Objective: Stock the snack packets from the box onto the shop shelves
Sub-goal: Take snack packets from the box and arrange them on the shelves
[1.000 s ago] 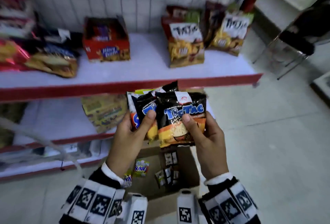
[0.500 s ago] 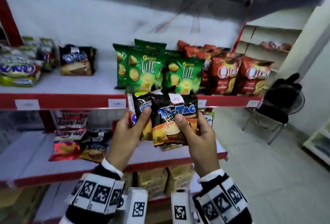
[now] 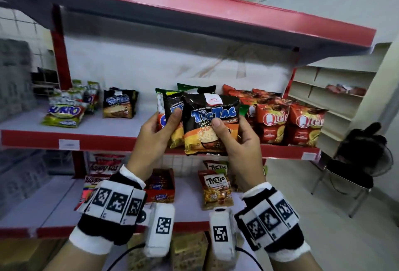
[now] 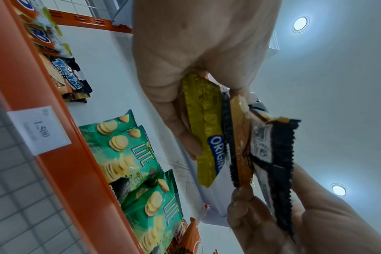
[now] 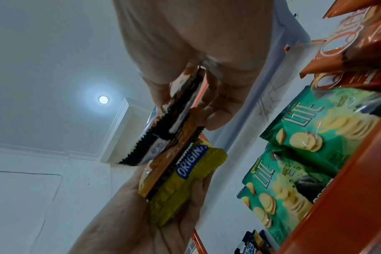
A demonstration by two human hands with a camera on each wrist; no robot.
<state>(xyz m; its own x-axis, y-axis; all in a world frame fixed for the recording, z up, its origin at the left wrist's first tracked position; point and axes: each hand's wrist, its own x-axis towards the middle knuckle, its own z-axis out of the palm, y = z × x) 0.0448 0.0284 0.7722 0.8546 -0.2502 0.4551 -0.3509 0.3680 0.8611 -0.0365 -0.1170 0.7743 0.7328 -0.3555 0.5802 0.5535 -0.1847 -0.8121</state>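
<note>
I hold a fan of snack packets in front of the middle shelf (image 3: 138,141). My right hand (image 3: 235,139) grips a black-and-orange Tic Tac packet (image 3: 210,123), thumb on its front. My left hand (image 3: 155,132) grips a second Tic Tac packet (image 3: 172,110) with a yellow "Original" packet (image 4: 205,130) behind it. In the right wrist view the yellow packet (image 5: 185,178) lies in the left palm and the black packet (image 5: 172,120) sits between the right fingers. More Tic Tac packets (image 3: 118,103) stand on the shelf to the left. The box is out of view.
Green Lite packets (image 4: 128,149) and red Qtela bags (image 3: 291,126) fill the shelf right behind my hands. Sukro packets (image 3: 64,113) lie at its left. The lower shelf carries brown Tic Tic bags (image 3: 217,188) and a red carton (image 3: 160,186). A black chair (image 3: 356,162) stands at right.
My view has risen from the box on the floor to the upper shelves. Both hands have lifted the same packets up to the middle shelf, grips unchanged.
</note>
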